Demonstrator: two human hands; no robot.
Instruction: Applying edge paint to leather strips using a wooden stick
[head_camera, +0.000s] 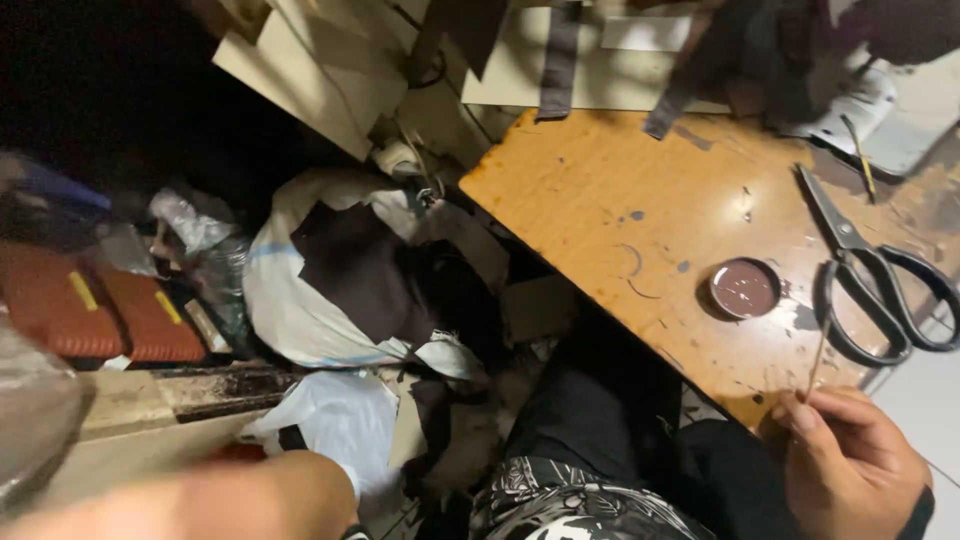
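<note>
Pinching a thin stick (819, 358) between thumb and fingertips, the right hand (855, 462) sits at about five o'clock in the view, at the near edge of the wooden table (590, 190). The stick rises from the fingers toward twelve o'clock, tilted a little to the right, and its upper end comes close to the black scissors (870, 275). The hand is seen from its back, the knuckles turned up and the wrist leaving the picture at the lower right corner. Its fingers are curled nearly shut around the lower end of the stick — only the thumb and first fingers seem to grip it.

At about eleven o'clock from this hand lies a small round tin (745, 288) with dark brown paste inside, just beside the scissors' handles and apart from the stick.

The left forearm (200, 500) crosses the bottom of the view at seven o'clock, blurred — its hand is out of sight, so I cannot tell its fingers. Beyond it, on the floor, lie white bags (300, 310) with dark scraps.
</note>
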